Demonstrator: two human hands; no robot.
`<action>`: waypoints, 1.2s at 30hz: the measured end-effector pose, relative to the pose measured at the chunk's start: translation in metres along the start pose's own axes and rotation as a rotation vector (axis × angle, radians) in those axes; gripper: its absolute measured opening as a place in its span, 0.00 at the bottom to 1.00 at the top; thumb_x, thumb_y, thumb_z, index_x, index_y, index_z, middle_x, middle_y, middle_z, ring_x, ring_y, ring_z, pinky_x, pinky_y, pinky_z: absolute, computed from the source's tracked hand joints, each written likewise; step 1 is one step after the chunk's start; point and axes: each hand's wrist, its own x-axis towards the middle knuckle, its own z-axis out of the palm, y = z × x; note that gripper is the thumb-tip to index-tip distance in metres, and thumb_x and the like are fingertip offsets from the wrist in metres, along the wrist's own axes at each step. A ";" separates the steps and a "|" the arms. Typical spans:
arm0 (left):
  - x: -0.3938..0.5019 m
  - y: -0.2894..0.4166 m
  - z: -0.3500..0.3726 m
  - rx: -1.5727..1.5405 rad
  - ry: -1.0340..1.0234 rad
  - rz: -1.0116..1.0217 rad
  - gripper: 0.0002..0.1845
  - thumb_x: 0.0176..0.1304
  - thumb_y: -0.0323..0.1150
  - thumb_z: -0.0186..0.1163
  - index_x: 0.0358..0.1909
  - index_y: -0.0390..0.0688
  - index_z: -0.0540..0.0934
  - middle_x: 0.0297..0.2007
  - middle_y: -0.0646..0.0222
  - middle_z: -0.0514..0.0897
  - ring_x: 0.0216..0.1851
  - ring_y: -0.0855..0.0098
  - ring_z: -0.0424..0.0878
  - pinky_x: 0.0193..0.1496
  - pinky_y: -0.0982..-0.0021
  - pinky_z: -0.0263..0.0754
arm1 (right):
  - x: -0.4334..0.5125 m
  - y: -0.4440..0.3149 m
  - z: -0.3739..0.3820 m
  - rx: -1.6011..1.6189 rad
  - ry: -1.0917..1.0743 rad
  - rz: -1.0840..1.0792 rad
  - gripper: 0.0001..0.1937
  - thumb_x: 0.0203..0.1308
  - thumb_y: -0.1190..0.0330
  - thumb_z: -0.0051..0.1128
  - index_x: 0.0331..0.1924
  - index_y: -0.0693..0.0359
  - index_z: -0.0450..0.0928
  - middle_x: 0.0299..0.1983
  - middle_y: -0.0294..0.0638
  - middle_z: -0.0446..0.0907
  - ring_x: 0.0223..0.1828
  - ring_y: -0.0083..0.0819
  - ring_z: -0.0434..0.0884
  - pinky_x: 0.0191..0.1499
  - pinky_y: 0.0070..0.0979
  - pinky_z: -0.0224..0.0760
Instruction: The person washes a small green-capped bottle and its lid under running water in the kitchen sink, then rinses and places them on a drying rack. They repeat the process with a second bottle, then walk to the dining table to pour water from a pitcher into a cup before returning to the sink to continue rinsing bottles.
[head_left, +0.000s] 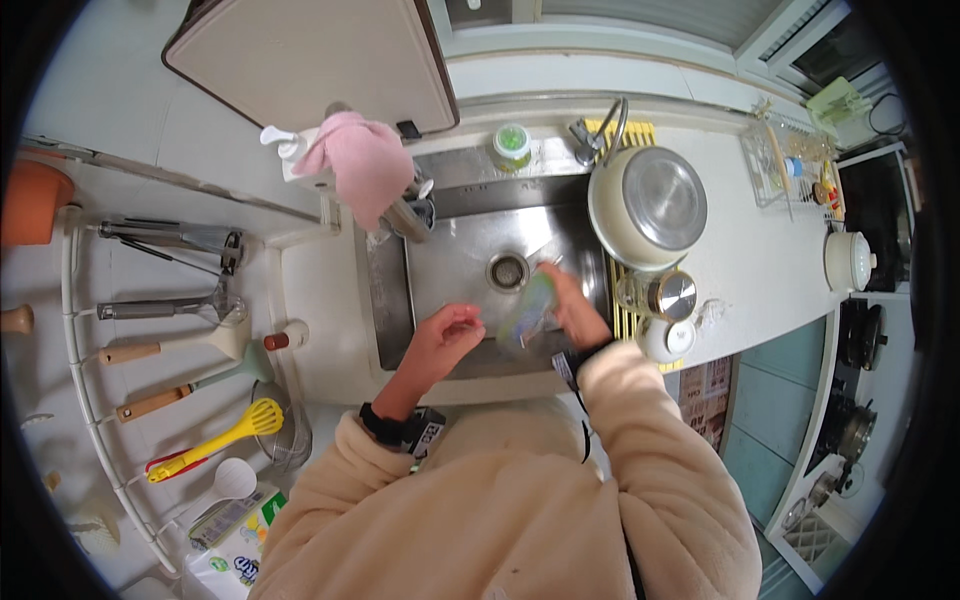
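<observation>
In the head view, my right hand (576, 309) grips a clear container with a green rim (534, 311). The container is tilted over the stainless steel sink (457, 255) and blurred, so its exact kind is unclear. My left hand (448, 335) hovers at the sink's near side, left of the container. Its fingers are loosely curled, apart from the thumb, with nothing seen in them. Beyond both hands lies the round drain (508, 272).
Right of the sink, an upturned cream pot (652, 206), a glass jar (667, 295) and a white cup (667, 341) rest on a yellow rack. A pink cloth (367, 165) hangs over the faucet (409, 219). A green-filled jar (513, 148) stands behind. Utensils like the yellow server (225, 439) hang left.
</observation>
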 end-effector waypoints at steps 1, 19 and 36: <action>0.002 0.000 -0.001 0.000 0.024 0.003 0.17 0.66 0.31 0.64 0.53 0.37 0.77 0.44 0.71 0.82 0.46 0.79 0.78 0.51 0.76 0.74 | -0.001 0.001 -0.004 0.036 -0.238 0.021 0.14 0.59 0.58 0.63 0.40 0.59 0.81 0.31 0.39 0.81 0.29 0.30 0.81 0.34 0.30 0.77; 0.010 0.010 0.016 -0.010 0.020 0.002 0.16 0.64 0.27 0.65 0.53 0.38 0.77 0.46 0.70 0.80 0.46 0.80 0.78 0.50 0.76 0.75 | -0.028 -0.022 0.005 -0.086 -0.326 -0.040 0.18 0.60 0.56 0.64 0.44 0.62 0.79 0.35 0.40 0.81 0.37 0.29 0.82 0.42 0.30 0.77; 0.019 -0.001 0.040 0.217 -0.032 0.112 0.49 0.47 0.36 0.78 0.69 0.39 0.60 0.57 0.61 0.76 0.61 0.65 0.73 0.59 0.64 0.72 | -0.042 0.005 0.049 -0.343 -0.074 -0.549 0.20 0.52 0.69 0.70 0.46 0.66 0.75 0.35 0.37 0.81 0.37 0.23 0.79 0.41 0.21 0.73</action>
